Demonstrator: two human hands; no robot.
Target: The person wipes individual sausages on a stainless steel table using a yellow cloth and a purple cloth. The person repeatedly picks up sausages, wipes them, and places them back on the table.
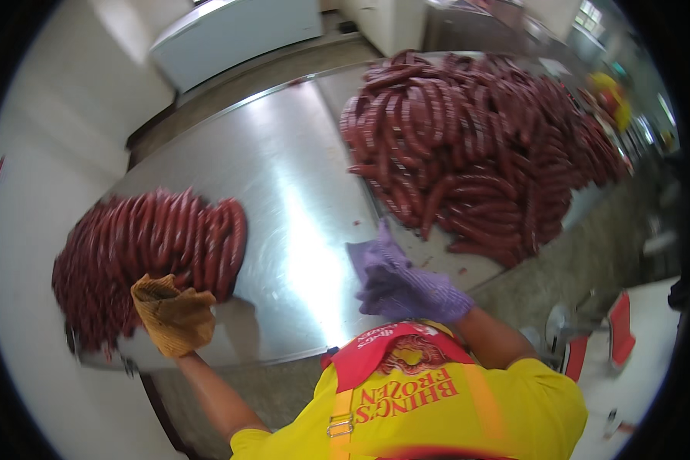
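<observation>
My left hand (174, 316), in an orange-brown textured glove, is at the near edge of a pile of dark red sausages (167, 236) at the table's left end. Whether its fingers hold a sausage cannot be told. My right hand (408, 282), in a purple knitted glove, is over the metal table (299, 230), near its front edge. Its thumb points away from me; the other fingers are partly hidden. A larger heap of sausages (466, 144) covers much of the table's right part, beyond my right hand.
A white chest-like unit (236, 40) stands beyond the table. A pale wall (46, 144) is at left. Small meat scraps (463, 270) lie near the right heap. Red-and-white objects (621, 330) are at right. Someone in yellow and red (609, 100) appears, blurred, at far right.
</observation>
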